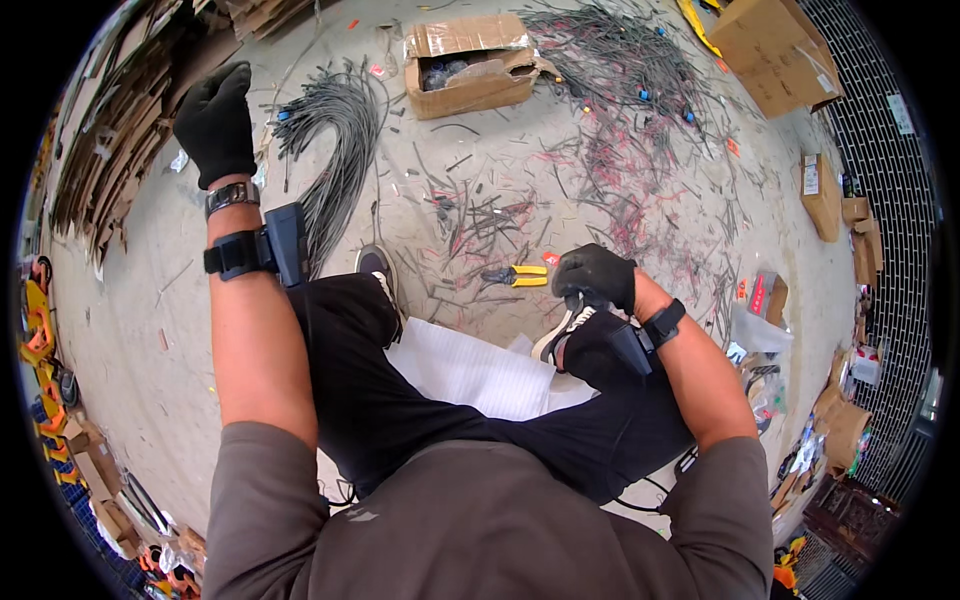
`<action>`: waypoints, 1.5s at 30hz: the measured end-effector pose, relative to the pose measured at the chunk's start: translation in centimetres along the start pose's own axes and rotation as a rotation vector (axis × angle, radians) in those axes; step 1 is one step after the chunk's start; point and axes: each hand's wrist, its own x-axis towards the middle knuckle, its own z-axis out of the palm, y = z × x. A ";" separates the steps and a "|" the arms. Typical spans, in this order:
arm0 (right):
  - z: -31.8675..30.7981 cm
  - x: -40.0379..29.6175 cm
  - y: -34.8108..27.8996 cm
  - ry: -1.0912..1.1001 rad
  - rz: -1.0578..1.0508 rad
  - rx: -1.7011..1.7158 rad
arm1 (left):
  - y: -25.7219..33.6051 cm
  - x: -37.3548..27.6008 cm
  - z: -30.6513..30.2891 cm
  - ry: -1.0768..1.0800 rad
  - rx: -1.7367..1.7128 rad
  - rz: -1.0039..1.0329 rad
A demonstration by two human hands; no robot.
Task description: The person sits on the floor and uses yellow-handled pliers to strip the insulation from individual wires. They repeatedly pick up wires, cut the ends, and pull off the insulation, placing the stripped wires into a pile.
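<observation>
My left hand, in a black glove, is raised at the upper left with its fingers curled. It appears beside a bent bundle of grey cables on the floor; whether it holds anything is hidden. My right hand, gloved in black too, is curled above my right shoe, and its palm side cannot be seen. Just left of it lies a cable cutter or plier with yellow handles, its dark jaws pointing left. Short grey and red wire offcuts litter the concrete around the tool.
An open cardboard box stands ahead, with a tangled cable pile to its right. Flattened cardboard is stacked at the left. White packing sheet lies between my feet. More cartons line the right side by a slatted shutter.
</observation>
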 end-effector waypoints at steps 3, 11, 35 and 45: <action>-2.4 0.3 -0.9 0.134 0.475 0.256 | -0.4 -0.5 -1.0 -0.134 0.184 0.235; -10.5 4.0 1.6 0.593 0.691 -0.039 | 5.7 -4.4 3.1 -0.457 -0.090 -0.336; 10.3 7.7 22.7 0.077 0.688 -0.825 | 12.6 -8.3 4.4 -0.695 -0.371 -0.891; 11.9 6.8 23.6 -0.031 0.732 -0.771 | 11.9 -8.6 4.1 -0.733 -0.440 -0.914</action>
